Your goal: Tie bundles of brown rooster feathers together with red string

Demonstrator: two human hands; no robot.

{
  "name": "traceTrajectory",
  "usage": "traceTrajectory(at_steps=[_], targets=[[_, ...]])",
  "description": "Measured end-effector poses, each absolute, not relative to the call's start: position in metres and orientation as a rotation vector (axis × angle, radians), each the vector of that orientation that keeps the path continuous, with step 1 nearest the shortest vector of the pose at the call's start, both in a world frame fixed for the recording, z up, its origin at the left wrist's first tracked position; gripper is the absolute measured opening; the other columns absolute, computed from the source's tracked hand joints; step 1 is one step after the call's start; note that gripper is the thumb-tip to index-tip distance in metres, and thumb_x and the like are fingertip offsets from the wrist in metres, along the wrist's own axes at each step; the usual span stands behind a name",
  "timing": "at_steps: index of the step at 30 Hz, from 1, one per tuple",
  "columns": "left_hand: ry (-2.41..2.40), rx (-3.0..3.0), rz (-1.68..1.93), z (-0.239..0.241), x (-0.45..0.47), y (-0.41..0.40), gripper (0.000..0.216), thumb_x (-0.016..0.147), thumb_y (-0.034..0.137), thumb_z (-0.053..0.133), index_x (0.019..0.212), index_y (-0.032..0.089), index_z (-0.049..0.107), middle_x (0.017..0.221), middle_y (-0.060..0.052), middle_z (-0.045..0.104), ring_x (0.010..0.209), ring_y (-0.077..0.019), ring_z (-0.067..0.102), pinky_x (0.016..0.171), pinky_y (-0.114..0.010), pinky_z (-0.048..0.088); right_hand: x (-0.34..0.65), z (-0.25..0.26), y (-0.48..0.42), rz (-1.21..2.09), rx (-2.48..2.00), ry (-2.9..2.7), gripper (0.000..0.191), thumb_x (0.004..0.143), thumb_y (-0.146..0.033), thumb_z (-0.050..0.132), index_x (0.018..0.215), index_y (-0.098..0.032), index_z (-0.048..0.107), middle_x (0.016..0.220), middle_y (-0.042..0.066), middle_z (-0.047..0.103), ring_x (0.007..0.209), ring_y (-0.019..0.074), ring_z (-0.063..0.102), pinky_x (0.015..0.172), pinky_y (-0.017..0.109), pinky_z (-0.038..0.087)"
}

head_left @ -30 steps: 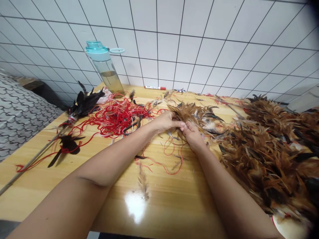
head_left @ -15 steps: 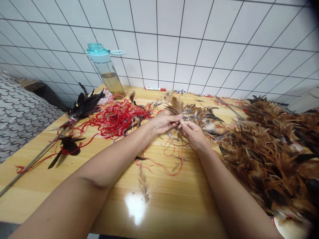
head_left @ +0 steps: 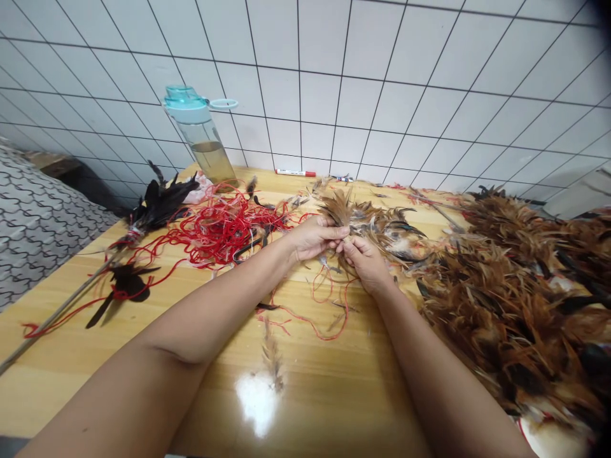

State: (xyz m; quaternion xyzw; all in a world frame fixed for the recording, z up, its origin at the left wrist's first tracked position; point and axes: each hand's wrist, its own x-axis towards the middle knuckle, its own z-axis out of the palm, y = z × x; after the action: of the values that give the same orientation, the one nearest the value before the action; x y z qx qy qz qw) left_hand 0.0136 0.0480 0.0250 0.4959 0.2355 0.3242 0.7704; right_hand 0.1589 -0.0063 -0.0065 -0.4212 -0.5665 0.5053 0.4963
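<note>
Brown feathers [head_left: 337,207] fan upward from the fingers of my left hand [head_left: 315,237], which is closed around their lower ends. My right hand [head_left: 361,257] meets it fingertip to fingertip, pinched at the base of the same bunch. What lies exactly between the fingertips is too small to make out. Behind the hands lies a loose heap of brown and dark feathers [head_left: 389,224]. Below them a thin red string [head_left: 329,336] loops over the wooden table [head_left: 334,394]. A single brown feather [head_left: 272,356] lies nearer to me.
A tangle of red string [head_left: 224,226] lies left, beside a water bottle [head_left: 207,140]. Black feathers [head_left: 160,200] are bound to a stick [head_left: 62,310] at far left. A large brown feather pile [head_left: 510,312] covers the right side. A marker [head_left: 294,172] lies by the tiled wall.
My right fingertips have shifted slightly left, closer to my left fingers at the feather bases. The whole view has moved a little; the things on the table lie as before.
</note>
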Motion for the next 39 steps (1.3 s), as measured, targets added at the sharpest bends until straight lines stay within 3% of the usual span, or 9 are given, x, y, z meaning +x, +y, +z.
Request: traceTrajectory(at_steps=[9, 17, 25, 30, 39], targets=[[0.616, 1.15, 0.782, 0.029, 0.007, 0.054, 0.033, 0.053, 0.028, 0.084, 0.065, 0.005, 0.063, 0.059, -0.003, 0.062, 0.049, -0.0047, 0.049, 0.046, -0.017, 0.032, 0.165, -0.008, -0.001, 1.129, -1.088, -1.23, 0.039, 0.071, -0.056, 0.064, 0.083, -0.019, 0.063, 0.056, -0.005, 0.042, 0.049, 0.0079, 0.033, 0.045, 0.023, 0.026], [0.74, 1.274, 0.763, 0.034, 0.013, 0.044, 0.034, 0.054, 0.026, 0.082, 0.076, 0.007, 0.065, 0.067, -0.002, 0.065, 0.061, -0.0107, 0.059, 0.063, -0.023, 0.046, 0.165, -0.007, -0.002, 1.196, -1.094, -1.286, 0.034, 0.067, -0.049, 0.069, 0.082, -0.018, 0.067, 0.058, -0.004, 0.042, 0.051, 0.0078, 0.033, 0.048, 0.023, 0.028], [0.608, 1.242, 0.697, 0.022, 0.011, 0.051, 0.036, 0.052, 0.025, 0.083, 0.078, 0.007, 0.064, 0.072, -0.004, 0.065, 0.067, -0.012, 0.06, 0.068, -0.026, 0.048, 0.166, -0.009, -0.003, 1.273, -1.076, -1.345, 0.036, 0.067, -0.051, 0.069, 0.077, -0.016, 0.063, 0.061, -0.003, 0.046, 0.051, 0.0073, 0.032, 0.046, 0.023, 0.025], [0.525, 1.192, 0.696, 0.018, 0.01, 0.052, 0.038, 0.051, 0.021, 0.084, 0.081, 0.008, 0.064, 0.074, -0.002, 0.065, 0.066, -0.011, 0.06, 0.066, -0.025, 0.047, 0.164, -0.014, -0.004, 1.328, -1.039, -1.37, 0.035, 0.071, -0.051, 0.066, 0.073, -0.018, 0.056, 0.056, -0.006, 0.038, 0.049, 0.0069, 0.028, 0.045, 0.022, 0.021], [0.669, 1.2, 0.738, 0.033, 0.014, 0.037, 0.036, 0.048, 0.026, 0.085, 0.071, 0.008, 0.063, 0.064, -0.002, 0.064, 0.062, -0.0113, 0.06, 0.066, -0.025, 0.047, 0.154, -0.02, 0.001, 1.265, -0.918, -1.311, 0.033, 0.071, -0.052, 0.063, 0.069, -0.021, 0.05, 0.06, -0.004, 0.04, 0.055, 0.0101, 0.034, 0.049, 0.023, 0.03]])
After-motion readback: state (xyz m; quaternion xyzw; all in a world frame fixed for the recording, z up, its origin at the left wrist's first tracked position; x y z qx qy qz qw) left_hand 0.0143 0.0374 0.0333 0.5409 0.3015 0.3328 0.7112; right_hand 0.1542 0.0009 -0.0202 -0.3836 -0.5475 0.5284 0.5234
